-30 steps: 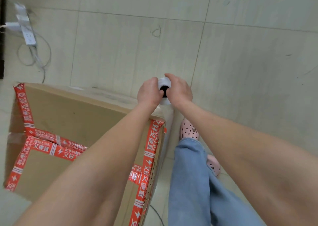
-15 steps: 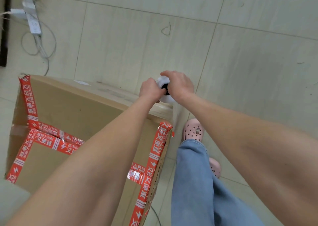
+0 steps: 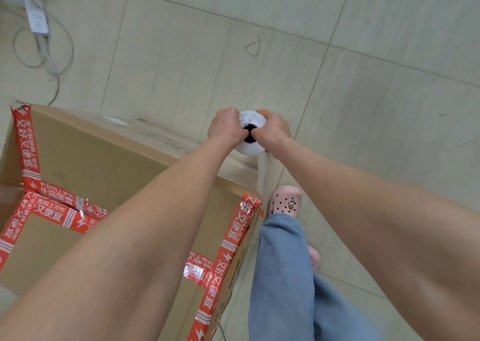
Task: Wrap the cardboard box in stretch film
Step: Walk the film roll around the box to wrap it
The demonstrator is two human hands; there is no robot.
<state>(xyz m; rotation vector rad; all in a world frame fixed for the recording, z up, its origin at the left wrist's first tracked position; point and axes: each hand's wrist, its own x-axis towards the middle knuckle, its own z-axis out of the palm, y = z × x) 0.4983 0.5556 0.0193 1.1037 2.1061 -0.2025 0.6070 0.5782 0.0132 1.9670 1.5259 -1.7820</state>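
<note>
A large cardboard box sealed with red printed tape stands on the floor at the left. A white stretch film roll with a black core is held upright just beyond the box's far right corner. My left hand grips the roll's left side and my right hand grips its right side, thumbs at the core. Clear film runs from the roll down over the box's far right corner and side.
The floor is pale tile. A white power strip with looped cables lies at the far left. My leg in blue jeans and pink clogs stand right beside the box's right side.
Both hands with the roll have shifted slightly right and away past the box corner. My front foot has stepped forward along the box's right side.
</note>
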